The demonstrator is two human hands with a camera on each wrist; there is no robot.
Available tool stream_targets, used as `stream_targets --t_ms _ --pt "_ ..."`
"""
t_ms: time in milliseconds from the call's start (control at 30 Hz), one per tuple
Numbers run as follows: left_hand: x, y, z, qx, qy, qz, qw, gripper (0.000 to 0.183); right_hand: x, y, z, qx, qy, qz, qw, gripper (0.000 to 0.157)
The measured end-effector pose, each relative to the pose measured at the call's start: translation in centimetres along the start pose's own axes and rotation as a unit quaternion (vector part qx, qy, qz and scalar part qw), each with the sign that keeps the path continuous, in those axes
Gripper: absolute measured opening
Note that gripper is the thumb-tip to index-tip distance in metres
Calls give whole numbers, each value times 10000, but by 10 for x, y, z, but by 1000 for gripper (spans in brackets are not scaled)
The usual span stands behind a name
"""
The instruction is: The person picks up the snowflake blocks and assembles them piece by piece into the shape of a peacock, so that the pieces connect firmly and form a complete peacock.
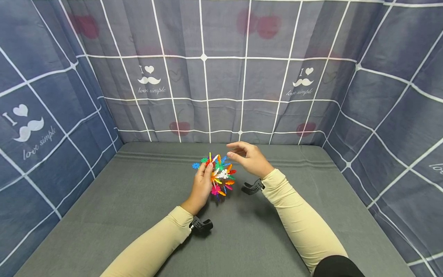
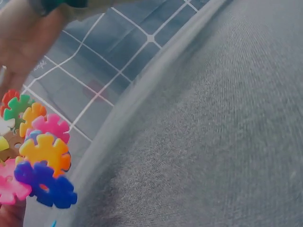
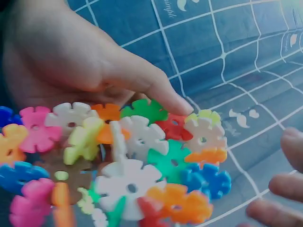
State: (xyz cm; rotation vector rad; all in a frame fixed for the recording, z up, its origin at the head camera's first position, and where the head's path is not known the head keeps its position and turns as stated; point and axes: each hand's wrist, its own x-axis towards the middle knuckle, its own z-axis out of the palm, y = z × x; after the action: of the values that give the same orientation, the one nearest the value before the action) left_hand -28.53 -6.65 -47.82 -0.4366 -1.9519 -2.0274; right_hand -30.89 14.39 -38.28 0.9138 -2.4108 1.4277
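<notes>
A cluster of multicoloured interlocking plastic flower discs is gripped by my left hand, the thumb lying along its near side. In the right wrist view, that thumb rests against a red disc and the notched discs are slotted into one another at many angles. My right hand hovers just right of the cluster, thumb and fingers apart with nothing between them. Its fingertips show at the right edge of the right wrist view. A dark blue disc sticks out in the left wrist view.
Both hands are above a table covered in grey cloth. Blue checked curtains with white lines stand behind and on both sides. Each wrist carries a black strap mount. A black rounded object shows at the bottom right.
</notes>
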Motion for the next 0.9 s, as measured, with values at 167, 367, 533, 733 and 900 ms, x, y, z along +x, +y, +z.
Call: stream_targets --t_ms 167,367,533,733,900 --pt "3 -3 10 -695 -124 -460 9964 39 -18 18 -8 235 -551 872 9944 46" --pt "6 -3 25 -1273 -306 -1023 9861 40 -51 42 -8 1364 -1098 1700 9698 54" --pt "11 -9 42 -1242 -539 -1387 9810 38 -69 51 -13 1743 -698 1862 9644 47" --pt "18 -14 76 -1742 -982 -1878 9616 50 -86 57 -29 1852 -7 2172 9584 40" --pt "22 -17 108 -2017 -1254 -2312 9435 53 -102 70 -46 2046 508 2443 9465 38"
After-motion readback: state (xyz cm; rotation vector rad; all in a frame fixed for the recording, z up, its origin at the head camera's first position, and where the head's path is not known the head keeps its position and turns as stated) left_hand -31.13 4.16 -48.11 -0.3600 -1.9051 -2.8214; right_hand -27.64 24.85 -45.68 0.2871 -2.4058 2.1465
